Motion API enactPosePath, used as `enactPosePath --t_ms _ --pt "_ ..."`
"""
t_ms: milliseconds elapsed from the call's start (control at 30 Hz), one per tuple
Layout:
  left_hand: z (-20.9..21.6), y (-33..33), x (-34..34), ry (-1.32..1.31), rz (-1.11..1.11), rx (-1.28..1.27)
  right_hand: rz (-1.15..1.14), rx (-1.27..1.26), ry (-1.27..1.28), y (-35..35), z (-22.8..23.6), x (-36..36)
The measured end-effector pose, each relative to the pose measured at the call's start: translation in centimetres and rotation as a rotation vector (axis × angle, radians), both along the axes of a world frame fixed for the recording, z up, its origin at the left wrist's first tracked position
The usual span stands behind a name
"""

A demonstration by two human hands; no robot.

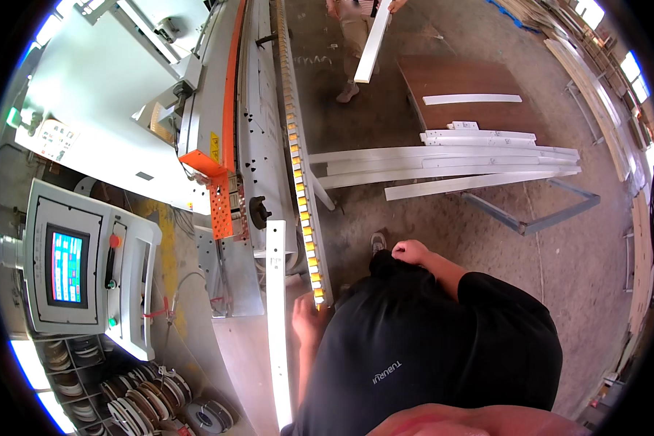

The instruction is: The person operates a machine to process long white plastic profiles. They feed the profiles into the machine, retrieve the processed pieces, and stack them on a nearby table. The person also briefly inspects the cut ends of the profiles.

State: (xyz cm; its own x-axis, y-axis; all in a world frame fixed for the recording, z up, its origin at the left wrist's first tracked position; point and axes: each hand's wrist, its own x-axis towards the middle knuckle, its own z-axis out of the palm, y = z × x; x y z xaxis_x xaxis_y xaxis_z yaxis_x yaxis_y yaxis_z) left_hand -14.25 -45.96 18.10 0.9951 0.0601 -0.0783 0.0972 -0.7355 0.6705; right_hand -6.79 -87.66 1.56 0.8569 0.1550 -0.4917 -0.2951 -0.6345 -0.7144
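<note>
My left hand [309, 321] rests at the near end of the yellow roller rail [303, 207], fingers loosely bent and apart, with nothing visible in them. Just left of it, a long white strip with small holes [276, 320] lies lengthwise along the machine's grey bed [240, 341], its far end beside a dark round knob [259, 212]. My right hand [410, 252] is closed in front of my body, above my leg, and no object shows in it.
A control panel with a lit screen [67, 265] stands left, above edging rolls [149, 403]. The orange-trimmed machine [221, 196] runs away from me. White strips [450, 161] and a brown board [472, 83] lie right, near a metal frame [523, 227]. Ahead, another person [354, 36] holds a white strip [373, 47].
</note>
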Motion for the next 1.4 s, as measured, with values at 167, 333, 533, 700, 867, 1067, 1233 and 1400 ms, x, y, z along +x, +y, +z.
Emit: enactPosePath --t_ms 167,333,533,700,867,1067,1233,1400 --pt "-0.3 -5.1 3.4 -0.021 -0.108 -0.208 -0.211 0.156 0.072 -1.8 2.2 5.7" --pt "-0.3 -6.6 6.5 -0.034 -0.101 -0.145 -0.357 0.378 0.107 -4.6 4.3 16.7" --pt "3.1 -9.4 13.8 0.047 -0.084 -0.151 -0.655 0.796 -0.055 -8.7 11.4 31.4" --pt "4.4 -12.4 17.4 0.056 -0.070 -0.169 -0.732 0.940 -0.123 -11.2 11.6 41.3" --pt "5.3 -14.9 20.4 0.057 -0.128 -0.190 -0.746 0.982 -0.106 -12.9 10.4 45.3" --pt "5.9 -17.3 25.2 -0.090 -0.289 0.072 -0.697 0.950 -0.088 -11.0 10.3 43.2" --pt "6.4 -19.7 29.4 -0.079 -0.323 0.321 -0.685 0.961 -0.045 -7.7 12.3 37.9" --pt "7.2 -20.5 30.3 0.366 -0.207 0.327 -0.651 0.953 0.019 -3.8 12.6 32.5"
